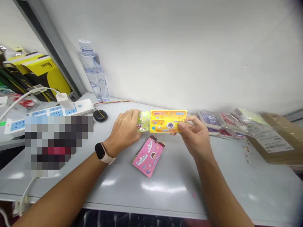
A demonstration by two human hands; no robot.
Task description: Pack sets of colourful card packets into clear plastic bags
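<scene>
Beyond the pink card [148,159], the left hand [126,127] grips a green packet [143,120], likely light and slick. Beyond it to the right, a yellow card [163,121], probably bendable, is pinched at its end, a sound hold, by the right hand [195,135].

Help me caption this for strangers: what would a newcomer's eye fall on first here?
First, the bright yellow card at the center, held by the right hand, beside a small green packet in the left hand. Just below, a pink card lies slantwise on the grey table. Then the tall clear bottle at the back left.
</scene>
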